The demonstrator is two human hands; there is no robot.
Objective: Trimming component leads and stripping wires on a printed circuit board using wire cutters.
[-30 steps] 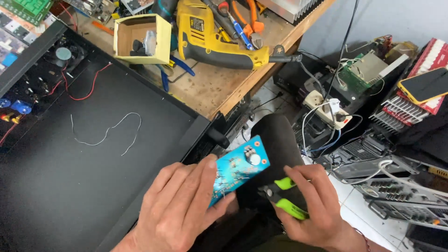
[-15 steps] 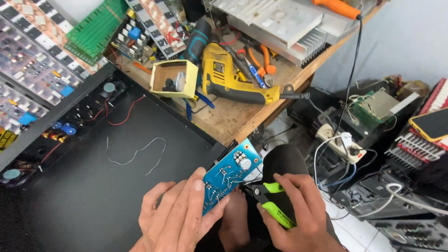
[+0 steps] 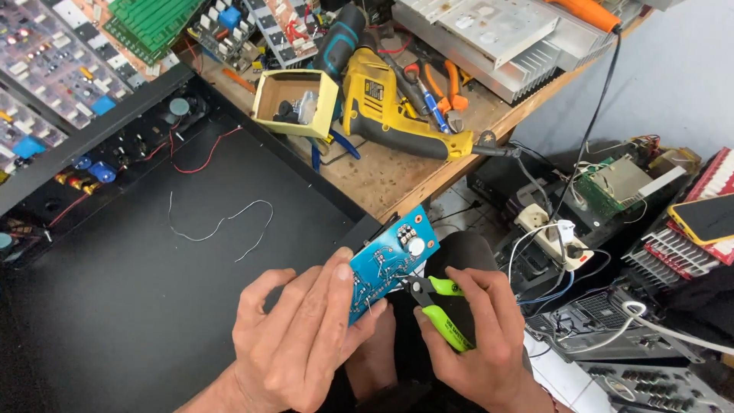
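Blue, with solder points all over its upturned face, a small circuit board (image 3: 388,260) sits tilted in the left hand (image 3: 294,336), low in the middle of the view and just off the worktop's near corner. The thumb presses on the board's lower edge and the fingers curl round behind it, so that hand is clamped on the board. A few bare leads stick out of the board near the thumb.

The right hand (image 3: 478,336) is wrapped round green-handled cutters (image 3: 436,306), fingers closed on the grips. The dark nose of the cutters touches the lower edge of the board, right beside the left thumb. Whether the blades are bitten together I cannot tell from here.

Left of the hands lies a wide black panel (image 3: 115,306), with a thin grey wire (image 3: 222,222) snaking loose across it and a red wire (image 3: 202,157) running to a row of sockets along its far edge. Beyond that, the wooden worktop (image 3: 382,180) carries a yellow drill (image 3: 394,115) lying on its side, and touching it on the left an open cardboard box (image 3: 294,99) with small parts inside. Orange-handled pliers (image 3: 443,80) lie behind the drill, next to a finned metal heatsink (image 3: 497,38). Green boards (image 3: 149,23) are stacked at the far left corner.

Down on the floor to the right, a white power strip (image 3: 547,237) sits among tangled cables and old chassis, and a phone in an orange case (image 3: 703,218) rests on a red-finned unit.
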